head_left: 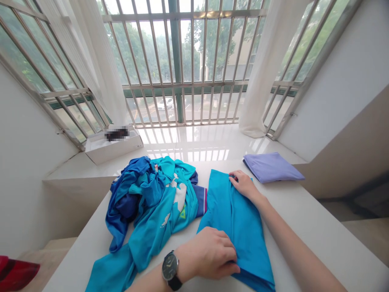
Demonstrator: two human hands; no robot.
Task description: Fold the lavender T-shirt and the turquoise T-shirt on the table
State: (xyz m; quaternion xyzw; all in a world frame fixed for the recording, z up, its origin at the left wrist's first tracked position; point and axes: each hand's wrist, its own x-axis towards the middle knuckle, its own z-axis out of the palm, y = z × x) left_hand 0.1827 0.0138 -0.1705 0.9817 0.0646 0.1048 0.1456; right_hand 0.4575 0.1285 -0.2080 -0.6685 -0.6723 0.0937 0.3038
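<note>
A folded turquoise garment [235,215] lies on the white table [319,227] in front of me. My left hand [209,253], with a black watch on the wrist, rests on the garment's near left edge, its fingers curled and pinching the cloth. My right hand [243,184] lies at the garment's far right corner, fingers bent and gripping the fold there. A heap of blue and turquoise clothes [152,202] sits just left of the folded piece.
A folded lilac garment [270,167] lies at the table's far right. A white box [114,144] sits on the glossy windowsill [197,142] beyond. Barred windows and white curtains stand behind. Something red [15,271] shows at bottom left.
</note>
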